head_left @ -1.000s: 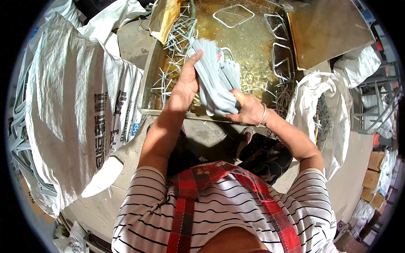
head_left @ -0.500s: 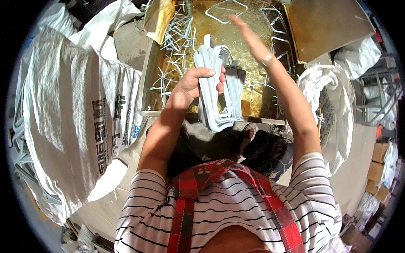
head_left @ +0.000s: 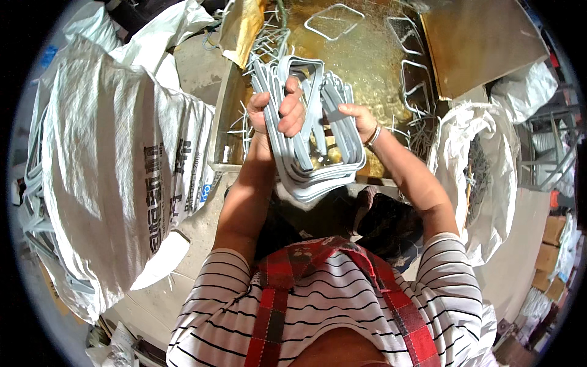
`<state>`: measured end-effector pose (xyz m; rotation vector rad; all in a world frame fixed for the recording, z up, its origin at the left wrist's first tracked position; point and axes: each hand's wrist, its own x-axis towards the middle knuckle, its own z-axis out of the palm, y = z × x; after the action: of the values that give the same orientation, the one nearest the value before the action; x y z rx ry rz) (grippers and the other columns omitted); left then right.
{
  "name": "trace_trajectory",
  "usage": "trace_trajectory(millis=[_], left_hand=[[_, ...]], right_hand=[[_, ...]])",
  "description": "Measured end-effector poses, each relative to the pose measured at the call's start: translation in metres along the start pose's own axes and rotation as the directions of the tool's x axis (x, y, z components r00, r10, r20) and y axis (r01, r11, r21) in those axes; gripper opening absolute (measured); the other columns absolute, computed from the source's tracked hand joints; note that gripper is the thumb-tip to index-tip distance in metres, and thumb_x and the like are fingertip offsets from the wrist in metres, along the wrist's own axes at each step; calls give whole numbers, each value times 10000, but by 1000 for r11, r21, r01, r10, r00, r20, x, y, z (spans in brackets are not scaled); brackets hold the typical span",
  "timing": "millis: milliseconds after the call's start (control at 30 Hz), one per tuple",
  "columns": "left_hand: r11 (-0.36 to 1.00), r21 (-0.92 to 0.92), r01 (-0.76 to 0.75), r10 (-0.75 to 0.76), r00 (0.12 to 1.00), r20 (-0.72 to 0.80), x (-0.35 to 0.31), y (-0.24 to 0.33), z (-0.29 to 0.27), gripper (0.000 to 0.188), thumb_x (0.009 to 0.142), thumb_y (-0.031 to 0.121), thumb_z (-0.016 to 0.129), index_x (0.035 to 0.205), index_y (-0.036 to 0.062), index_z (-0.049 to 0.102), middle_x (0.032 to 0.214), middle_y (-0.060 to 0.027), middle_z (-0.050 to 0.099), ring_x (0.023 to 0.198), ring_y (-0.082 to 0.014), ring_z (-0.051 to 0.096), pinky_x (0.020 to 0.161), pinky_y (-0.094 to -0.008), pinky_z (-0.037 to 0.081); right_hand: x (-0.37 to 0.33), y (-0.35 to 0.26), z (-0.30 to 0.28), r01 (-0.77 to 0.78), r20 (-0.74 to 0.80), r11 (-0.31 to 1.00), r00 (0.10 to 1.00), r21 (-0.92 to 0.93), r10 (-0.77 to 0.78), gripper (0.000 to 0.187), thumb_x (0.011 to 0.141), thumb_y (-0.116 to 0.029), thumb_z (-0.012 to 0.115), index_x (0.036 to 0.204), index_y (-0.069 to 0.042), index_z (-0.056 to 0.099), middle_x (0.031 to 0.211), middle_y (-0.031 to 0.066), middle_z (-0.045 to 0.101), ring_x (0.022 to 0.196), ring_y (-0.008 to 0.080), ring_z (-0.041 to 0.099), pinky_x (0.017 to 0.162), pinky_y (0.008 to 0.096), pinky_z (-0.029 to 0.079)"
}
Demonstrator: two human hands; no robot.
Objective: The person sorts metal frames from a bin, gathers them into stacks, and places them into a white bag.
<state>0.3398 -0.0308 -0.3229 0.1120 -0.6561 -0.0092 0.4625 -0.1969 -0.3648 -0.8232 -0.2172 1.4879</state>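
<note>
A stack of several pale grey rectangular plastic frames (head_left: 312, 182) is held up in front of me, over the near edge of the water tank. My left hand (head_left: 286, 110) is wrapped around the stack's left side, its fingers reaching through the frames' opening. On the right side, my right hand (head_left: 362, 122) grips the same stack, thumb on top and the other fingers mostly hidden. Beyond the stack, a single frame (head_left: 334, 22) lies in the water at the far end of the tank.
The shallow metal tank (head_left: 221, 116) has thin offcuts along its left side and more loose frames (head_left: 416, 85) by its right wall. A brown board (head_left: 483, 46) covers the far right. Large white sacks stand left (head_left: 104, 165) and right (head_left: 498, 165); the right one contains grey scraps.
My right hand has come down from above the tank onto the stack's right side. The frames have fanned wider apart, and my left fingers now show through the opening.
</note>
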Motion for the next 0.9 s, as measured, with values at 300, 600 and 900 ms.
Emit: trace_trajectory(millis=[300,600,900], left_hand=[[997,-11,-70,71,978,195,-5,17,18,502,780,247,530,1157,-37,360,812,-113,526,506,-179,516,451,-317,445],[911,312,-271,383,836,-392,42,-31,120,442,670,197,544,1061,45,406,770,-86,514,539,-211,536,526,-381,464],[950,254,-183,238,949,-206,69,-44,211,439,667,192,556,1055,32,428,757,-84,516,586,-201,548,579,-386,471]], right_hand=[[24,4,30,181,118,983,977,-34,-176,471,748,-344,571,1060,6,521,939,144,594,780,243,604,672,361,498],[-9,53,91,106,53,973,991,206,-120,603,715,-420,453,1132,16,435,1089,135,495,955,262,499,805,365,410],[-45,19,101,207,-123,978,970,-21,-207,480,627,-274,477,970,61,479,916,170,530,800,277,537,697,372,453]])
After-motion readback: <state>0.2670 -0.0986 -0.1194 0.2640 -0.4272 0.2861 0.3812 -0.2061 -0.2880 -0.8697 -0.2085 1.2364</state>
